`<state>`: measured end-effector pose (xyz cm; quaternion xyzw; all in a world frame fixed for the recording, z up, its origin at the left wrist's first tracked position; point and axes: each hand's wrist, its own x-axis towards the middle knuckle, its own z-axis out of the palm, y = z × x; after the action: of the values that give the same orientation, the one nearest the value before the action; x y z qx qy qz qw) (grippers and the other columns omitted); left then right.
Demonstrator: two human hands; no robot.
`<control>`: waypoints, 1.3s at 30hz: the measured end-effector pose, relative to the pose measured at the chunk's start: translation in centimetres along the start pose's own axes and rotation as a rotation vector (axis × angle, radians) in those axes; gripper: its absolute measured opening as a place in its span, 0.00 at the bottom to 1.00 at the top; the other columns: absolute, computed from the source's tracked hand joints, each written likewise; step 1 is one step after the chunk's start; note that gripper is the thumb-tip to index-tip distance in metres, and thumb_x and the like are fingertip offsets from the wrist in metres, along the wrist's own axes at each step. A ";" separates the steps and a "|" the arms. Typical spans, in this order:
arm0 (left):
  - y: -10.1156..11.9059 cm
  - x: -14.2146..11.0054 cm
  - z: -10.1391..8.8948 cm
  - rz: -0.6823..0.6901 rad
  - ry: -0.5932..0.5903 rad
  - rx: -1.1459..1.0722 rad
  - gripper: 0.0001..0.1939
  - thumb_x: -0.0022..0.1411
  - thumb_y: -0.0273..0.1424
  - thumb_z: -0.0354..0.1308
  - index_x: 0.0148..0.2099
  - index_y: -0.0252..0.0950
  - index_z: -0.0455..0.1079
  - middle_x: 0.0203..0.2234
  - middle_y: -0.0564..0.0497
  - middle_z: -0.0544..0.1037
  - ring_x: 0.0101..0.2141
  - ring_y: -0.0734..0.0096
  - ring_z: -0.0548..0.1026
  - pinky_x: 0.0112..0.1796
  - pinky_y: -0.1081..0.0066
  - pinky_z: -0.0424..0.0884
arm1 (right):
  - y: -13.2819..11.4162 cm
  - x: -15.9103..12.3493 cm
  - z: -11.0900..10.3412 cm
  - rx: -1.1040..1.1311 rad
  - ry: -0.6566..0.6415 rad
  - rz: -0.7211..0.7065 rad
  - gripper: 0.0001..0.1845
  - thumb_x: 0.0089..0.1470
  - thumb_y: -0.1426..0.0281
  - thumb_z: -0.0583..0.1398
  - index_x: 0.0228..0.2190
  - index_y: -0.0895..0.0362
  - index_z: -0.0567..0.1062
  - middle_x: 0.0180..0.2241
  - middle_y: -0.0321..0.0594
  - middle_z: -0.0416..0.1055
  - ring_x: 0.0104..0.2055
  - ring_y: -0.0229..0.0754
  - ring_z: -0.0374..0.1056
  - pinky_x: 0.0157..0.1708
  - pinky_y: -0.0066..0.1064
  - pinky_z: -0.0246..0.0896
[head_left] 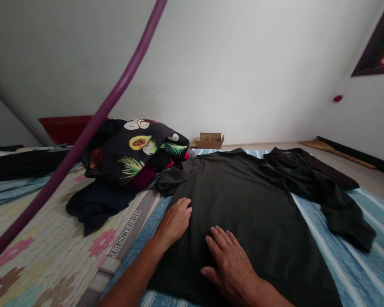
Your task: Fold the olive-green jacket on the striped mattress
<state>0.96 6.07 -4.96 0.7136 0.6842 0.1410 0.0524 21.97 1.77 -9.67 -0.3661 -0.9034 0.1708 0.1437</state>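
My dark long-sleeved shirt (259,226) lies spread on the blue striped sheet (365,285), collar (238,151) far. My right hand (228,260) rests flat on its near half, fingers close together, thumb apart; my left hand (177,217) is at its left edge, fingers slightly bent, and whether they pinch cloth I cannot tell. It looks light, soft and limp, probably best gripped by the side edges. Left, the flowered mat's grey border (92,285) reads "THE FORSET", its punctuation unclear.

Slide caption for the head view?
Left hand and right hand on a dark shirt spread over a blue striped sheet, a heap of clothes to the left.
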 end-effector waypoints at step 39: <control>-0.4 2.0 6.0 -0.109 -0.256 0.219 0.37 0.59 0.52 0.39 0.65 0.37 0.49 0.64 0.47 0.42 0.63 0.58 0.39 0.59 0.53 0.40 | 23.8 3.0 -5.2 -0.340 0.068 0.677 0.40 0.57 0.49 0.43 0.60 0.66 0.54 0.63 0.53 0.45 0.64 0.52 0.39 0.60 0.43 0.36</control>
<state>2.24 8.82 -10.51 0.6891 0.7208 -0.0296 0.0688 36.43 20.99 -14.43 -0.6680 -0.7414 0.0439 0.0463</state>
